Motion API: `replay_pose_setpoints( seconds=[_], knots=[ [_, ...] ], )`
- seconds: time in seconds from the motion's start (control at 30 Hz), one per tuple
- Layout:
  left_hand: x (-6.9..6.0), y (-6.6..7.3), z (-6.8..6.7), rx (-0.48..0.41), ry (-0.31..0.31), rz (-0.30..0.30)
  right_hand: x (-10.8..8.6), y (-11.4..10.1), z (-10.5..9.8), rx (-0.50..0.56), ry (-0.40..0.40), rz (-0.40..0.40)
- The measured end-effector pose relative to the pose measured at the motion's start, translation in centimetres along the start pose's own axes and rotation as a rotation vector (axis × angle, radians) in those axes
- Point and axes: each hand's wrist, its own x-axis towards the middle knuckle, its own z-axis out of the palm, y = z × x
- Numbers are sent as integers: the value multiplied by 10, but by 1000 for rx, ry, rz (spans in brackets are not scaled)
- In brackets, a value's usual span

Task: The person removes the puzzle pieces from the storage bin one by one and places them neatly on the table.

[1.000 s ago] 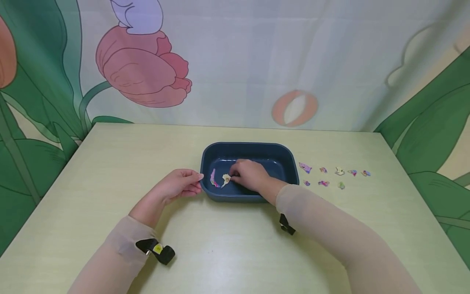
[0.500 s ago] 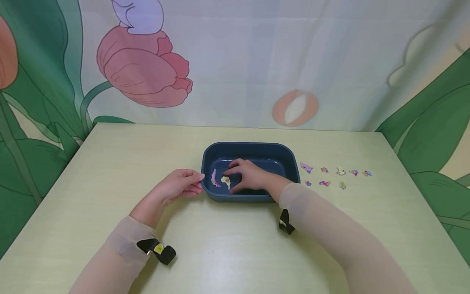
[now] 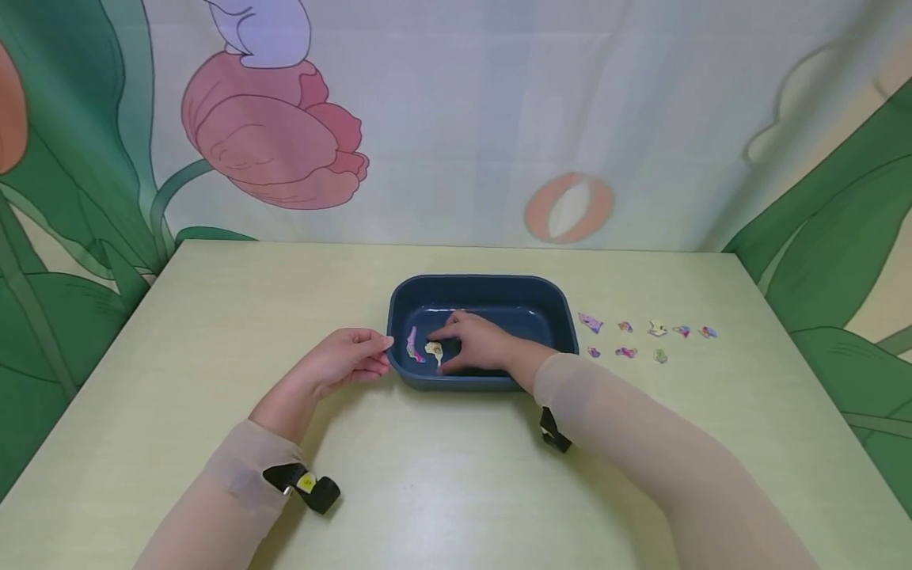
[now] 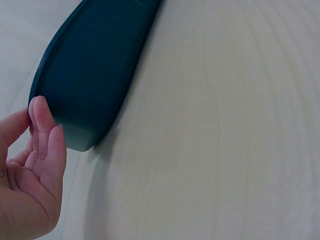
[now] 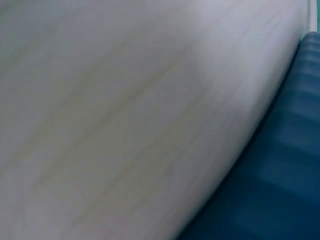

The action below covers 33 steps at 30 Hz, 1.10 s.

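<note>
A dark blue rectangular tray [image 3: 492,383] stands on the table. My left hand [image 3: 349,356] pinches its left rim; in the left wrist view the thumb and fingertips meet at the edge of the tray [image 4: 90,70]. Inside the tray, my right hand [image 3: 480,342] has its thumb and index finger spread apart beside a small cream cut-out piece, perhaps a sticker [image 3: 433,348]. Whether the fingertips touch it I cannot tell. Left of it lies a narrow pink-purple piece [image 3: 413,346]. The right wrist view has only the table and the tray's side [image 5: 280,165], with no hand.
Right of the tray, several small colourful pieces lie in two rows on the table, among them a purple one [image 3: 590,321] and a green one [image 3: 660,355]. A printed curtain [image 3: 442,119] hangs behind the table [image 3: 285,285].
The cream piece has turned, its narrow end swinging from lower left to point down toward the near side. My right hand's fingers have spread apart. The left hand stays at the rim.
</note>
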Motion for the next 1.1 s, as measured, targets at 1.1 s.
replay_pose_setpoints(
  seconds=[1.1],
  knots=[
    [1,-2,-1,-28,2,9,-39,18,-28,378,143,90]
  ],
)
